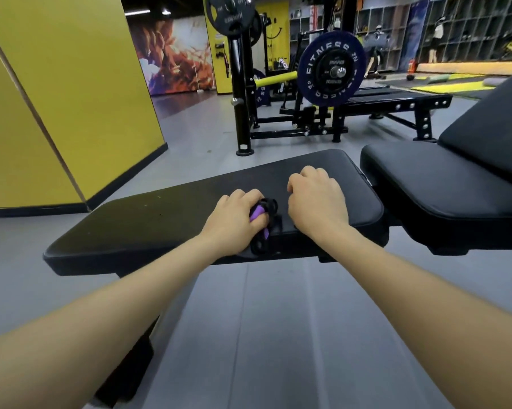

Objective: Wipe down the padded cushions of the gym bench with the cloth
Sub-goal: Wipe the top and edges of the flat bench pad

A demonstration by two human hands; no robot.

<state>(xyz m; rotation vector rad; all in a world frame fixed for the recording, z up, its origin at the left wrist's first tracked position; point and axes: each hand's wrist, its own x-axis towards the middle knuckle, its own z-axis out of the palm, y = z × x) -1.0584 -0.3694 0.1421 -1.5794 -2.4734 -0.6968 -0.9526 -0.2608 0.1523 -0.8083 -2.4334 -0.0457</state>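
A long black padded cushion (160, 214) of the gym bench lies across the middle of the head view. My left hand (237, 219) rests on its near edge, closed on a black and purple cloth (262, 215); part of the cloth hangs over the cushion's front side. Just to the right, my right hand (316, 199) lies knuckles-up on the same cushion, fingers curled, with nothing visible in it. A second black cushion (443, 184) sits to the right, and a raised back pad (496, 122) slopes up behind it.
A yellow wall (72, 93) stands at the left. Behind the bench are a black rack post (240, 113), a barbell with a blue weight plate (330, 69) and another flat bench (396, 98). Grey floor (278, 335) lies between me and the bench.
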